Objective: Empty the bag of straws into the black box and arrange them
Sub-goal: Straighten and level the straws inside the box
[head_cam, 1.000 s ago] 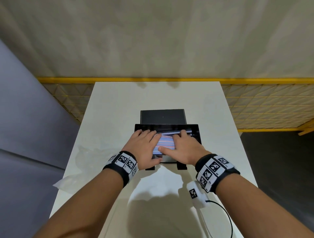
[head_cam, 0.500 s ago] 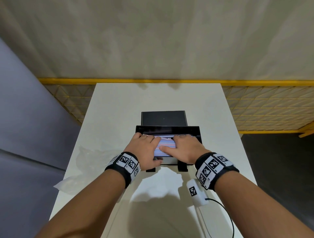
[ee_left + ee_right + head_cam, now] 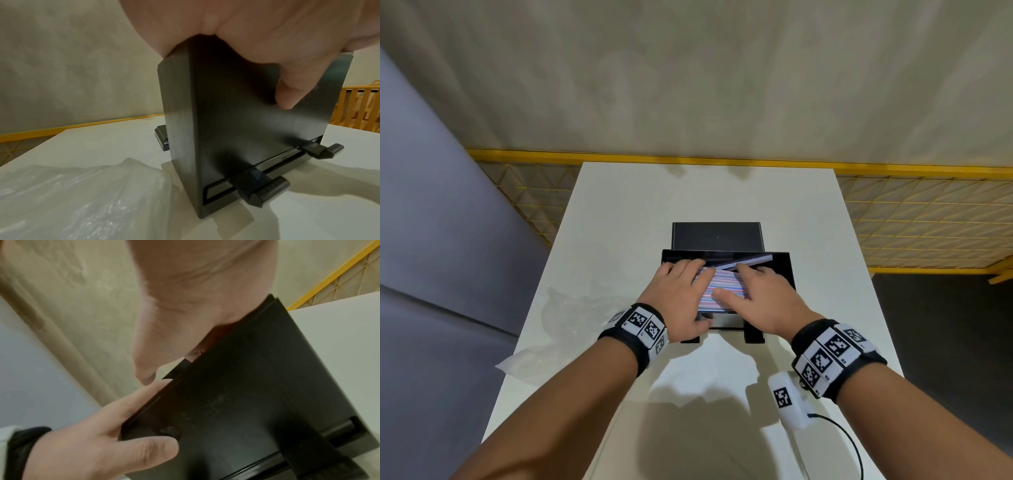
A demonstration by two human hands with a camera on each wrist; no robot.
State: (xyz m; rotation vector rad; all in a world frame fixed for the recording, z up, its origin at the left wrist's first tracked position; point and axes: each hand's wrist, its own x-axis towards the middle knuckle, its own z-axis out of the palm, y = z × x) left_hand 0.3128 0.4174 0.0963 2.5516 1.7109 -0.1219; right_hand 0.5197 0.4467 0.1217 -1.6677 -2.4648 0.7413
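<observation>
straws (image 3: pixel 717 286) lie inside the black box (image 3: pixel 784 265) at the middle of the head frame, a striped pink, blue and white bundle whose long axis runs left to right across the frame, along the box's longer side. i see a few near the upper edge of the box tilted, their right ends rising toward the upper right. much of the bundle is covered by my hands, so i cannot tell how far it reaches at either end.

my left hand (image 3: pixel 678 294) lies flat on the left part of the straws with fingers stretched out, and its thumb (image 3: pixel 294 91) hangs down over the near outer wall of the box. my right hand (image 3: pixel 760 301) lies on the right part, fingers extended and pressing down, thumb pointing left across the stripes. neither hand grips anything.

the box stands on the white surface (image 3: pixel 619 212), raised on black feet (image 3: pixel 259 186) that stick out toward the bottom of the frame. a black lid (image 3: pixel 717 236) lies just above it in the frame. the clear plastic bag (image 3: pixel 571 308) sits crumpled on the surface at the left, near the box. a white tagged device (image 3: pixel 789 401) with a black cable lies at the lower right. both wrist views show mostly the dark outer wall; the right one is blurred and the straws are hidden in both.
</observation>
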